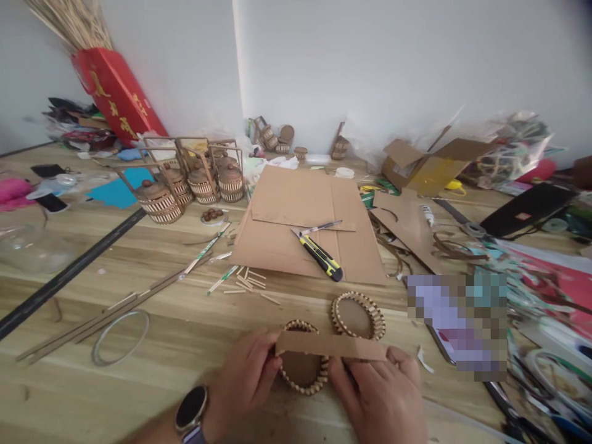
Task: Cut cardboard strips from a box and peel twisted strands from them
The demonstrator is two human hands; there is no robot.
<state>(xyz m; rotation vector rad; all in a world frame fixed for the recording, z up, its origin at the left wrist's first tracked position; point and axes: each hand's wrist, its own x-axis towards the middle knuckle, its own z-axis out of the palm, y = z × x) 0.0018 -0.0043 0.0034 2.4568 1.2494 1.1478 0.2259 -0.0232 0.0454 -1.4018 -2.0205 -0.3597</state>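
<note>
A brown cardboard strip [330, 345] is stretched level between my two hands, over a small round woven basket [309, 391]. My left hand [247, 373] pinches the strip's left end, close to the basket's left rim. At the other end, my right hand [382, 391] has its fingers closed on the strip, beside the basket's right side. A second round basket [380, 317] sits just behind the strip. Farther back, a yellow and black utility knife [321, 256] and a pen [326, 226] lie on flat cardboard sheets [296, 197].
Lidded baskets with tall handles [160, 203] stand at the back left. Small sticks [247, 282] and a clear ring [121, 338] lie on the wooden table [185, 327]. To the right are a blurred-out phone [444, 327], scissors [518, 416] and an open cardboard box [430, 163].
</note>
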